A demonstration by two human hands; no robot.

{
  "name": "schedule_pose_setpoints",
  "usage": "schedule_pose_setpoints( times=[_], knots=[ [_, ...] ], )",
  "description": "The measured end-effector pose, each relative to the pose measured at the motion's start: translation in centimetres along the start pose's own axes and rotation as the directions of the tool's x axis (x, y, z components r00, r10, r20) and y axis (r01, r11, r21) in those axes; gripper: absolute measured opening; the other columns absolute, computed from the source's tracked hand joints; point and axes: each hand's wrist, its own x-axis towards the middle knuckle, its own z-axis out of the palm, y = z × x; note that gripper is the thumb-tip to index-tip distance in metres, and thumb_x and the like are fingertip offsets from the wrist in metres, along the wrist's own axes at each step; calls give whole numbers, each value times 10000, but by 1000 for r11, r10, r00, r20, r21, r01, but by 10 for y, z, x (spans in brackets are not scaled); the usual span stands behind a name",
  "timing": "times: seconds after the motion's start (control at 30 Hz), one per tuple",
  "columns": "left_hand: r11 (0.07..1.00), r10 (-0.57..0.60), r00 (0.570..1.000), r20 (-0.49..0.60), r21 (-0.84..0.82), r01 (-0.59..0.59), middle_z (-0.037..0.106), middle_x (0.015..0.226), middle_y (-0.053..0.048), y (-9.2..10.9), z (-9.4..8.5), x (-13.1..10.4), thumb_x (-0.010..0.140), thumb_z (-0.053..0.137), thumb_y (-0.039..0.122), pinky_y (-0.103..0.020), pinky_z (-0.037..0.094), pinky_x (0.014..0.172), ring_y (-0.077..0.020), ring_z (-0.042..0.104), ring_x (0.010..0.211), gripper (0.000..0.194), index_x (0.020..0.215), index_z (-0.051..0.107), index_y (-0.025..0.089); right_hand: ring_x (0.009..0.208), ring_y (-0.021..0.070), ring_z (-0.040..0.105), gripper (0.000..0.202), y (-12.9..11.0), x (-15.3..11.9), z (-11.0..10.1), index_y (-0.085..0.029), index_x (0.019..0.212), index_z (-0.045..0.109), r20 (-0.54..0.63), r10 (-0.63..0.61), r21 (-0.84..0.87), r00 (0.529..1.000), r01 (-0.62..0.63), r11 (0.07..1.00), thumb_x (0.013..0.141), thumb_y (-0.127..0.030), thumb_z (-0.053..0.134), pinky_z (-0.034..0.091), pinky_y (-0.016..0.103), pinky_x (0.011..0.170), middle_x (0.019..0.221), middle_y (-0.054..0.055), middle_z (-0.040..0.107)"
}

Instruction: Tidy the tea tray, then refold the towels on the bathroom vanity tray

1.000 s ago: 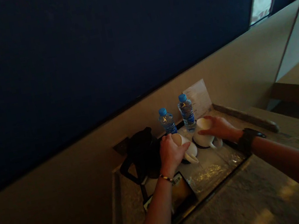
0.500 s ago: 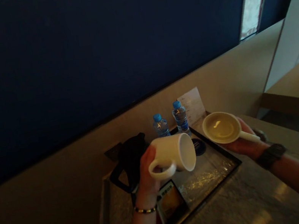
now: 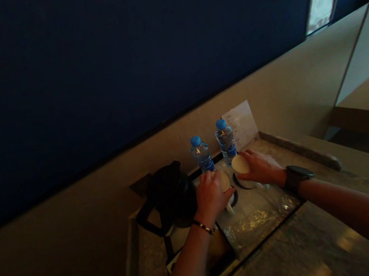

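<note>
Both white mugs, the left mug (image 3: 224, 182) and right mug (image 3: 240, 166), lifted half a second ago, are back on the tray (image 3: 255, 216) before the water bottles (image 3: 201, 154), your left hand (image 3: 211, 195) and right hand (image 3: 259, 167) fingers wrapped around them.

Both forearms were bare, without sleeves. The left wrist carried a thin beaded bracelet (image 3: 204, 227) with dark and gold segments. The right wrist carried a black wristwatch (image 3: 295, 175) on a wide dark strap.
</note>
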Motion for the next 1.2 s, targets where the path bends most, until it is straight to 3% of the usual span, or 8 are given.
schedule_pose_setpoints(
  times=[0.27, 0.37, 0.47, 0.57, 0.73, 0.9, 1.1, 1.2],
  knots=[
    [999, -13, 1000, 15, 41, 12, 607, 1180, -111, 6, -14, -5, 759, 700, 596, -408, 524, 893, -303, 562, 1088, 644, 1215, 579, 157, 1171, 367, 565, 810, 10, 3, -1, -84, 1373, 465, 13, -18, 85, 1000, 17, 996, 724, -461, 769, 469, 495, 1018, 1276, 211, 577],
    [995, -46, 990, -135, 82, 57, 621, 1130, -128, 5, -42, 6, 840, 631, 542, -419, 518, 897, -305, 566, 1068, 541, 1192, 587, 133, 1223, 377, 537, 777, 16, 16, -12, -60, 1389, 441, -43, 49, 181, 998, -41, 983, 821, -543, 661, 438, 529, 1055, 1312, 250, 556],
    [990, -50, 949, -312, 107, 87, 539, 1317, -181, 2, -68, 33, 867, 644, 394, -434, 495, 947, -326, 532, 1151, 628, 1397, 424, 141, 1190, 389, 560, 837, 19, 44, -26, -30, 1429, 372, -102, 104, 270, 989, -73, 960, 827, -538, 654, 477, 551, 1002, 1326, 274, 537],
    [989, -8, 971, -238, 139, 42, 322, 1525, -224, -4, -72, 62, 790, 740, 302, -472, 516, 925, -369, 517, 1196, 818, 1475, 307, 182, 1171, 368, 580, 997, 14, 76, -32, -63, 1495, 251, -122, 100, 353, 987, -51, 934, 746, -487, 755, 533, 505, 940, 1391, 262, 487],
    [967, 126, 985, -120, 239, -94, 357, 1498, -189, -19, -59, 85, 792, 699, 154, -415, 562, 889, -336, 520, 1200, 517, 1272, 509, 137, 1163, 301, 595, 964, 1, 103, -26, -168, 1506, 226, -180, 59, 450, 982, 29, 893, 729, -317, 775, 551, 452, 932, 1381, 181, 526],
    [964, 149, 977, -151, 241, -109, 378, 1477, -177, -29, -54, 92, 739, 781, 198, -420, 559, 924, -331, 531, 1181, 566, 1241, 529, 129, 1063, 291, 635, 560, -5, 100, -26, -178, 1285, 529, -186, 47, 472, 981, 48, 880, 773, -270, 736, 530, 465, 959, 1163, 127, 662],
    [972, 128, 983, -131, 211, -99, 278, 1558, -182, -25, -60, 97, 735, 783, 188, -462, 554, 927, -379, 489, 1244, 691, 1350, 472, 152, 1196, 334, 560, 844, -7, 82, -36, -93, 1448, 355, -134, 132, 484, 982, -52, 874, 738, -284, 771, 503, 503, 1004, 1360, 203, 535],
    [986, 142, 956, -257, 123, -114, 237, 1584, -183, -8, -73, 68, 789, 727, 192, -517, 465, 1047, -399, 390, 1349, 731, 1434, 386, 155, 1167, 319, 583, 686, -1, 41, -47, -101, 1390, 430, -233, 156, 513, 960, -15, 858, 817, -385, 677, 544, 482, 950, 1309, 197, 573]
  ],
)
